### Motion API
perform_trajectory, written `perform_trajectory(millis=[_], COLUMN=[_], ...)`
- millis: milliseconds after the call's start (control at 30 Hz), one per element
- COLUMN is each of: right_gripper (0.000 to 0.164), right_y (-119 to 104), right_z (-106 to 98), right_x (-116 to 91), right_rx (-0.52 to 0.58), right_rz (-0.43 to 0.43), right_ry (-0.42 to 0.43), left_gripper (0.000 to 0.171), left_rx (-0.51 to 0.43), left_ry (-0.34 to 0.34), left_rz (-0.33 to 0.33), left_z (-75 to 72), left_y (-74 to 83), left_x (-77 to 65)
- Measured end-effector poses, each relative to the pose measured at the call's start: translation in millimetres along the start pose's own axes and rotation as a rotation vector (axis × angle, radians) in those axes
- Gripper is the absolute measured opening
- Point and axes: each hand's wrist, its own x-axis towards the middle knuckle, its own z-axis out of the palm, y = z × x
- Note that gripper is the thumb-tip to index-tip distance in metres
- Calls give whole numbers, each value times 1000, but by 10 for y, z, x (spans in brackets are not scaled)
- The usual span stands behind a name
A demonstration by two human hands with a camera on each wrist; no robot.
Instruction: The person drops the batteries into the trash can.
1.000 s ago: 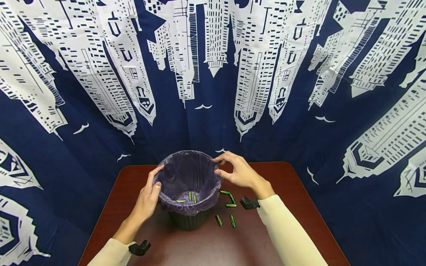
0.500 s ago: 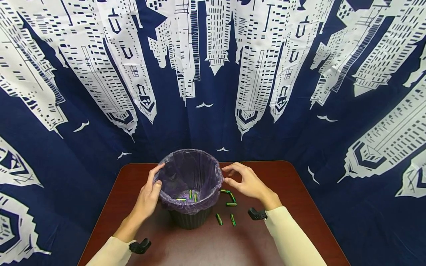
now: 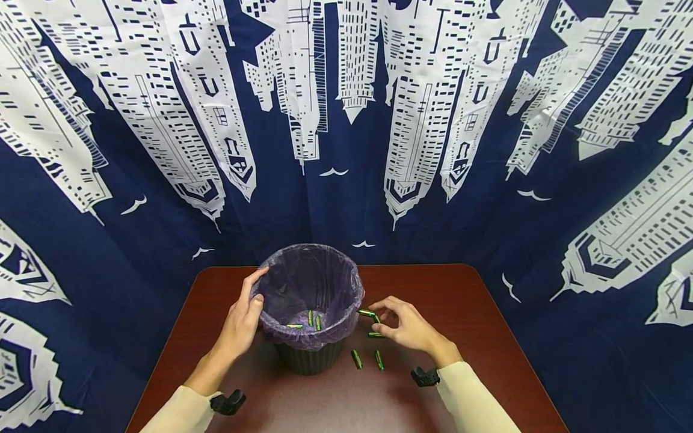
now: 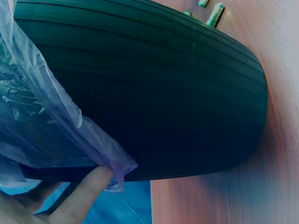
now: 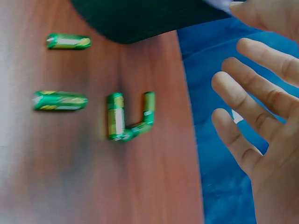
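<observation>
A dark ribbed trash bin [image 3: 308, 359] stands on the table, lined with a translucent purple bag [image 3: 281, 282] folded over its rim. Several green batteries [image 3: 317, 323] lie at the bottom of the bag. My left hand [image 3: 243, 316] grips the bin's left rim; in the left wrist view its thumb [image 4: 86, 191] presses on the bag's fold. Right of the bin, my right hand [image 3: 408, 328] is over a cluster of batteries [image 3: 366, 313], fingers loosely bent with nothing between them. Two more batteries [image 3: 357, 359] lie apart, nearer the front. In the right wrist view the batteries [image 5: 68, 41] show beside the spread fingers.
The reddish-brown table [image 3: 444, 294] has rounded back corners. Behind and around it hangs a navy curtain [image 3: 346, 198] with white skyscraper prints. A black camera strap sits on each wrist, the right one [image 3: 425, 377] near the sleeve.
My right hand has let go of the bin's right rim and moved down and right to the loose batteries. My left hand has stayed on the rim.
</observation>
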Motion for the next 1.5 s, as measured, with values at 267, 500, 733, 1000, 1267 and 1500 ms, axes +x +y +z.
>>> perform_trajectory(millis=[267, 500, 733, 1000, 1267, 1500], right_gripper=[39, 43, 43, 47, 55, 55], right_y=[214, 347, 415, 482, 497, 496], right_z=[185, 302, 398, 495, 521, 533], right_x=[-177, -288, -391, -463, -491, -491], right_rx=[72, 79, 72, 57, 24, -27], right_rz=[86, 77, 95, 71, 117, 112], right_ry=[-64, -100, -120, -172, -219, -253], left_gripper=[62, 62, 61, 60, 61, 61], left_rx=[-1, -5, 2, 5, 7, 8], left_ry=[0, -1, -11, -7, -3, -4], left_rz=[9, 15, 3, 3, 4, 7], left_z=[7, 9, -1, -8, -6, -15], left_y=[-25, -19, 12, 14, 12, 14], left_x=[6, 1, 8, 1, 7, 4])
